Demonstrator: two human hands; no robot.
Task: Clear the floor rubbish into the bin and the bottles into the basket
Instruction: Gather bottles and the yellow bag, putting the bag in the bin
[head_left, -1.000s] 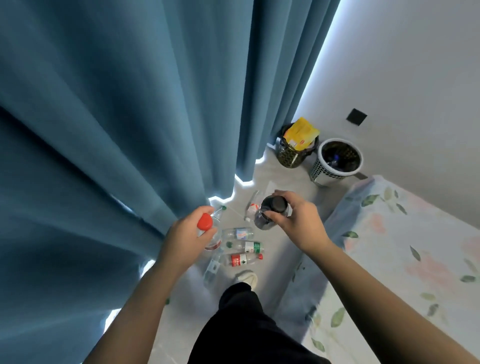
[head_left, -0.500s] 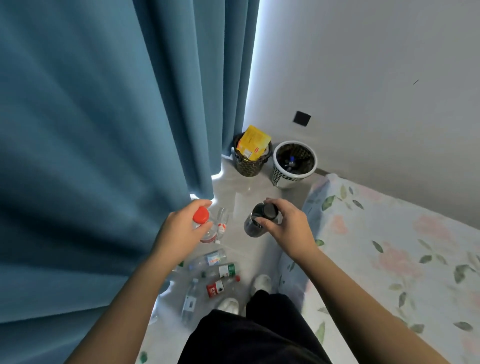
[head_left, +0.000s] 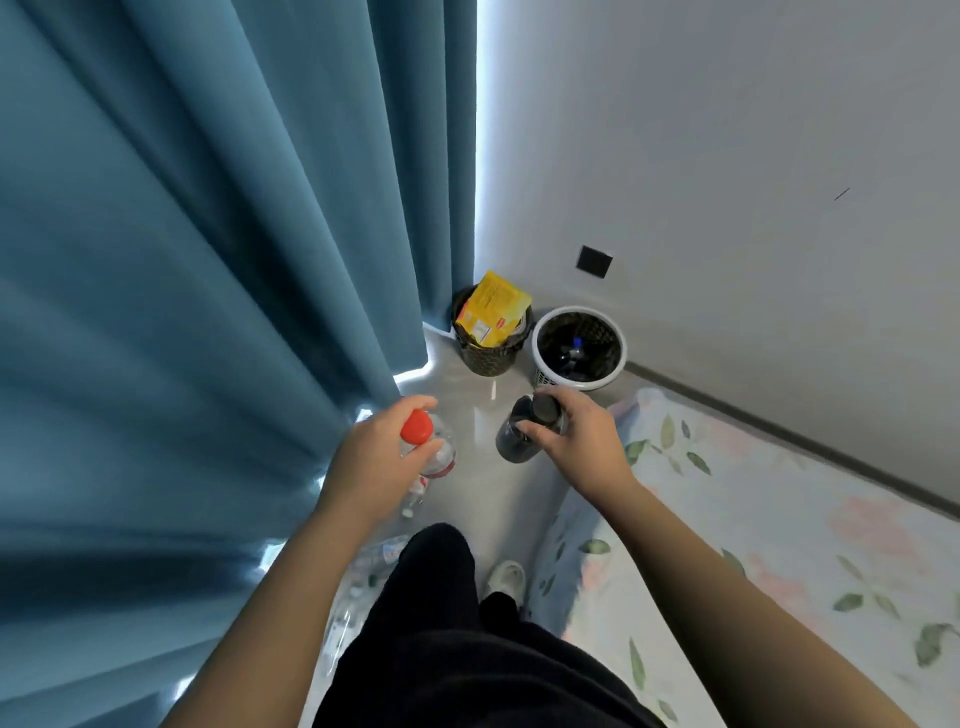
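My left hand (head_left: 371, 462) grips a clear plastic bottle with a red cap (head_left: 434, 452) by its neck. My right hand (head_left: 576, 441) grips a dark bottle with a black cap (head_left: 514, 441) near its top. Both bottles hang above the grey floor. Ahead in the corner stand a dark bin (head_left: 485, 358) with a yellow packet (head_left: 491, 309) sticking out, and to its right a white basket (head_left: 605, 382) holding bottles. More clear bottles (head_left: 382, 553) lie on the floor by my left leg, partly hidden.
A blue curtain (head_left: 208, 312) fills the left side and reaches the floor. A bed with a floral sheet (head_left: 753, 545) borders the narrow floor strip on the right. A grey wall with a dark socket (head_left: 594, 261) stands behind the containers. My legs and a white slipper (head_left: 506, 577) are below.
I have stepped forward toward the corner; the bin and basket are closer, and the floor bottles now lie beside and behind my legs. Both hands keep hold of their bottles.
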